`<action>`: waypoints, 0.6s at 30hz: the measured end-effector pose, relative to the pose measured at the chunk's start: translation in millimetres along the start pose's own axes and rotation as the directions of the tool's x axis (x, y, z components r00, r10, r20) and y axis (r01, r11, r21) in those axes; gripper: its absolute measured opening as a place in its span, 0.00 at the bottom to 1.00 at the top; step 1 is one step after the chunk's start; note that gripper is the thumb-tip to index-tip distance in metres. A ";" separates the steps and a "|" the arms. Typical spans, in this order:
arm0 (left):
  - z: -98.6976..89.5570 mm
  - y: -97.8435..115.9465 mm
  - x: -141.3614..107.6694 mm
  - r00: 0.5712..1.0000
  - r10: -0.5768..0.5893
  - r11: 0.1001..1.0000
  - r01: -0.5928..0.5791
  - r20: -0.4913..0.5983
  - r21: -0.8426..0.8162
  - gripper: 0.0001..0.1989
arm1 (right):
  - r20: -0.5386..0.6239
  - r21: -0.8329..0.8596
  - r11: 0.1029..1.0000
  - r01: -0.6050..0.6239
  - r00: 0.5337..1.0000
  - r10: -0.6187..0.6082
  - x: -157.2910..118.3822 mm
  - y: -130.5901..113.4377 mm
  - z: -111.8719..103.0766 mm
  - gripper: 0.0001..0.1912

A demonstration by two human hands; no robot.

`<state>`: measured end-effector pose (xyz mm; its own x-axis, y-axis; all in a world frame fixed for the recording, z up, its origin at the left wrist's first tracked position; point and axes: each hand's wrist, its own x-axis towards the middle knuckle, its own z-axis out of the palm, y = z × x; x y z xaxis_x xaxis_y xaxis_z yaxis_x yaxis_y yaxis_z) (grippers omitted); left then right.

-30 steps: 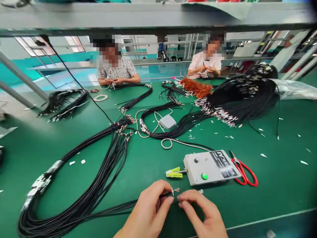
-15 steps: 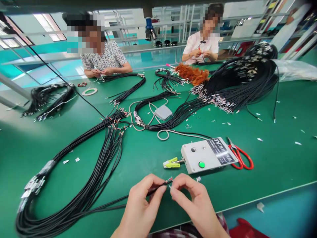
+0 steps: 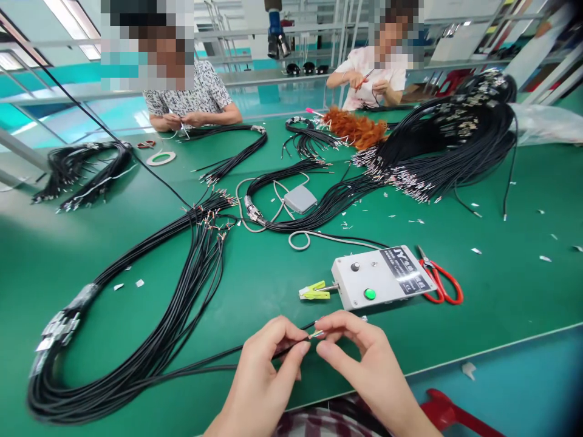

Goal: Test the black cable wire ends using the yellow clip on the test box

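Observation:
My left hand [image 3: 276, 358] pinches a black cable [image 3: 223, 354] close to its stripped end between thumb and fingers. Thin coloured wires [image 3: 316, 334] stick out of that end towards my right hand [image 3: 364, 355]. The right fingers are curled about the wire tips, with thumb and forefinger slightly apart; the other fingers are partly hidden. Leftward, the cable runs to a looped bundle of black cables [image 3: 132, 388] with metal connectors [image 3: 59, 328] at its bend. Just beyond my hands lies a grey-white box [image 3: 364, 276] with a lit green button [image 3: 370, 294] and a yellow-green clip [image 3: 315, 291].
Red-handled scissors [image 3: 441, 282] lie beside the box. Farther back are a grey pedal-like block [image 3: 300, 199], a large heap of black cables [image 3: 446, 145], orange strands [image 3: 355, 127] and a tape roll [image 3: 161, 158]. Two people [image 3: 186, 97] [image 3: 368, 79] work across the table.
The right fingers have shifted up around the wire tips, which now point right. Across the table, the person at right has lifted a red-handled tool. The view has tilted slightly.

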<state>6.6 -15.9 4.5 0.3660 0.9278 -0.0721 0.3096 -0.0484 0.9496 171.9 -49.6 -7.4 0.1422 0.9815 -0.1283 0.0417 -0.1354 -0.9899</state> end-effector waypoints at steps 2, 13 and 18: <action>1.6 1.1 -0.9 0.999 -0.051 0.997 0.051 0.005 -0.057 0.06 | -0.004 0.045 0.999 -0.017 1.000 0.017 0.7 1.2 3.5 0.07; 13.3 -10.4 -5.7 0.976 -0.191 0.910 0.136 -0.104 -0.392 0.13 | -0.045 0.293 0.954 -0.060 0.996 0.077 -0.8 9.2 29.9 0.13; 7.2 -1.8 1.2 0.983 -0.181 0.893 0.181 0.040 -0.413 0.15 | 0.076 0.365 0.917 -0.163 0.986 0.146 2.7 11.7 29.4 0.16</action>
<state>12.7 -17.4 0.5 0.3386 0.9058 -0.2546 -0.0194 0.2773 0.9606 143.7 -44.6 -21.1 0.0712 0.9588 -0.2752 -0.3459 -0.2350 -0.9084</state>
